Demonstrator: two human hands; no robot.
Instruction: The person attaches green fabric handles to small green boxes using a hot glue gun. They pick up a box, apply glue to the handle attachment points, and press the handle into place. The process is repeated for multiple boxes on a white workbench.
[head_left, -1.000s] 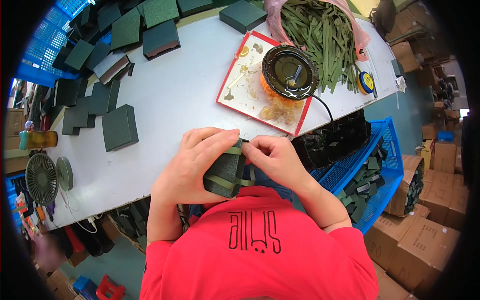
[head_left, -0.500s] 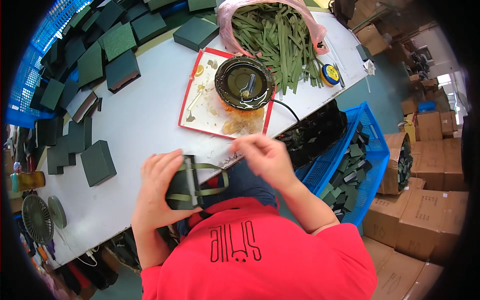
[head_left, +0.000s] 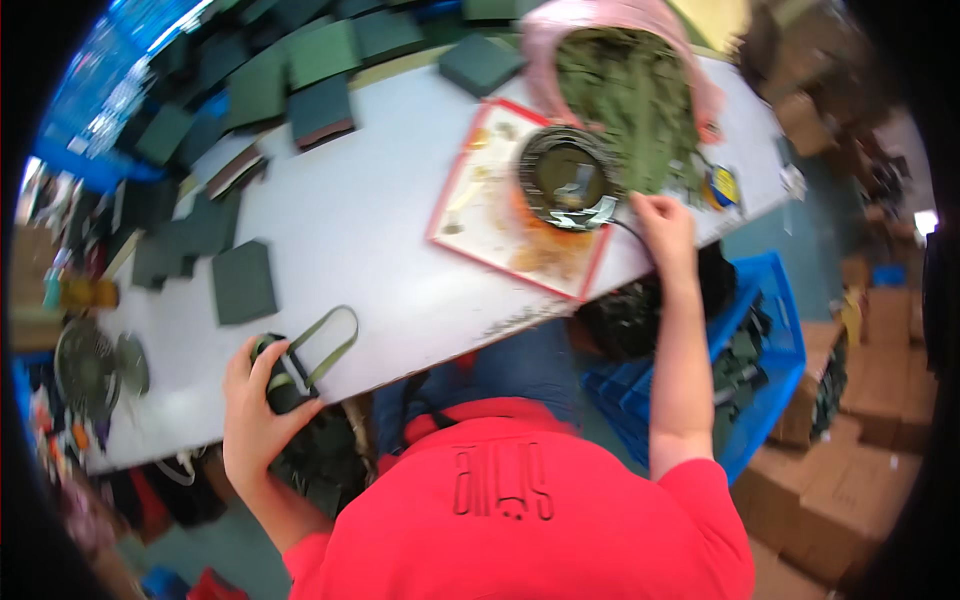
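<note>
My left hand [head_left: 255, 410] grips a small dark green box part [head_left: 285, 392] at the table's front edge. A loop of olive green ribbon [head_left: 318, 328] stands out from its side. On the right, my right hand [head_left: 668, 235] is at the lower end of a heap of olive green strips [head_left: 630, 110], close beside a round dark pot of liquid [head_left: 570, 180]. Its thumb and fingers are pinched; motion blur hides what is between them. The pot rests on a white, red-edged tray [head_left: 478, 218].
A pink bag [head_left: 545, 60] surrounds the strips, with a yellow-and-blue round container [head_left: 723, 187] beside them. Dark green boxes [head_left: 243, 283] crowd the table's left and back. A blue crate [head_left: 785, 310] of green pieces stands right, near cardboard boxes [head_left: 870, 420]. A fan [head_left: 85, 368] is far left.
My right hand has moved from near the ribbon loop up and right to the strips. My left hand has gone left with the box part. The whole view has shifted and blurred.
</note>
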